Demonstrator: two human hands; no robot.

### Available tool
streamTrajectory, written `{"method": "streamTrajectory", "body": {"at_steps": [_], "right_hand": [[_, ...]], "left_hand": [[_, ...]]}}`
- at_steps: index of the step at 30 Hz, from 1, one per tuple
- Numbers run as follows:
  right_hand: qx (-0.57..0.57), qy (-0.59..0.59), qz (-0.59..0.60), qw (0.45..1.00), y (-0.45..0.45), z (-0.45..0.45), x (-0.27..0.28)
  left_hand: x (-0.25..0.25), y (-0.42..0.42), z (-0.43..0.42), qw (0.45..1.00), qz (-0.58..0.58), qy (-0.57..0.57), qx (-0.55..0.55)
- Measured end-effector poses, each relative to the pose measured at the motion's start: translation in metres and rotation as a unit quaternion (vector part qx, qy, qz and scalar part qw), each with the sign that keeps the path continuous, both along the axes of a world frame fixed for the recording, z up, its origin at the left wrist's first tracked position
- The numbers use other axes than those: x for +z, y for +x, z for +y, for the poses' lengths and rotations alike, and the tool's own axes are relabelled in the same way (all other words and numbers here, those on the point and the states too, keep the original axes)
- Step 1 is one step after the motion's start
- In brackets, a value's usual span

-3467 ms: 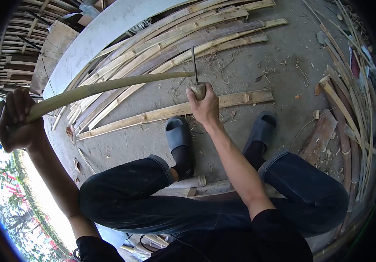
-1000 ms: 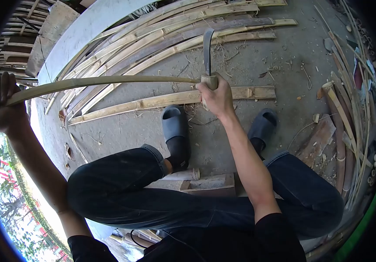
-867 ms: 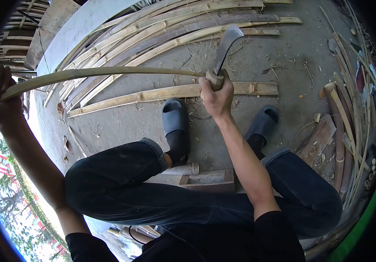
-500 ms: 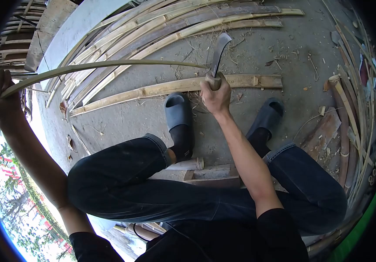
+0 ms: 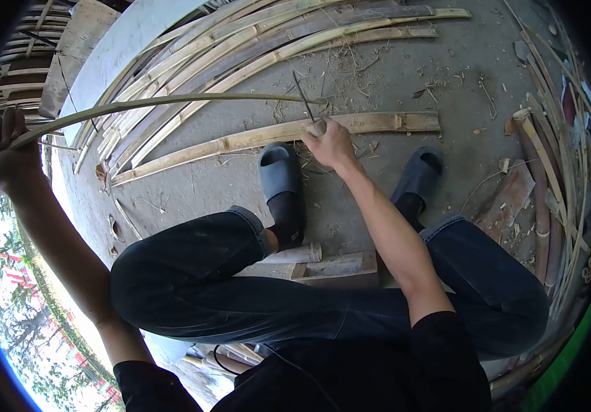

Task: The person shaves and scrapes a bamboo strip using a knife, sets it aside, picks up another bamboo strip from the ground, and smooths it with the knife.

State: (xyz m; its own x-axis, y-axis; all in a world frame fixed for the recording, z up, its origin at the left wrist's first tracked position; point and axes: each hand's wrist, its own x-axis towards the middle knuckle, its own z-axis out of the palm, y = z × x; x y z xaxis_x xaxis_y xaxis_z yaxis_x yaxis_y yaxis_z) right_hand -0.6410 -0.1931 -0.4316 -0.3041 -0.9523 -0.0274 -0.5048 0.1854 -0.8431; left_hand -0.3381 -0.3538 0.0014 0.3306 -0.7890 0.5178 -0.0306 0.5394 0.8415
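My left hand (image 5: 3, 151) is raised at the far left, its fingers wrapped round a long, thin bamboo strip (image 5: 151, 101). The strip bows out to the right, and its far end lies close to the blade, just above my right hand. My right hand (image 5: 328, 143) is closed on the wooden handle of a knife (image 5: 304, 98). The blade is seen nearly edge-on and points up and slightly left. Whether the blade touches the strip I cannot tell. Below both, a wide split bamboo piece (image 5: 254, 137) lies on the floor.
Several split bamboo lengths (image 5: 275, 60) lie at the upper left on the floor. Thin strips and poles (image 5: 543, 192) line the right side. A small wooden frame (image 5: 337, 265) sits between my legs, near my sandals (image 5: 279, 172). Shavings litter the concrete floor (image 5: 405, 89).
The knife has turned from showing its broad curved blade to nearly edge-on, tilting left. My right hand has shifted slightly left. Since the earliest frame, my left hand has moved up and left with the strip.
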Motion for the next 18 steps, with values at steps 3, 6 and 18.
{"method": "streamTrajectory", "body": {"at_steps": [3,6,18], "right_hand": [[-0.021,0.249,-0.063,0.966,-0.027,0.006,-0.026],[-0.05,0.15,-0.182,0.971,-0.03,0.007,0.022],[0.008,0.079,-0.105,0.991,-0.031,-0.029,0.089]], "left_hand": [[-0.004,-0.028,0.011,0.996,0.011,0.002,0.092],[0.004,0.058,-0.03,0.998,-0.013,0.014,0.065],[0.03,0.185,-0.094,0.932,-0.004,0.079,-0.355]]}}
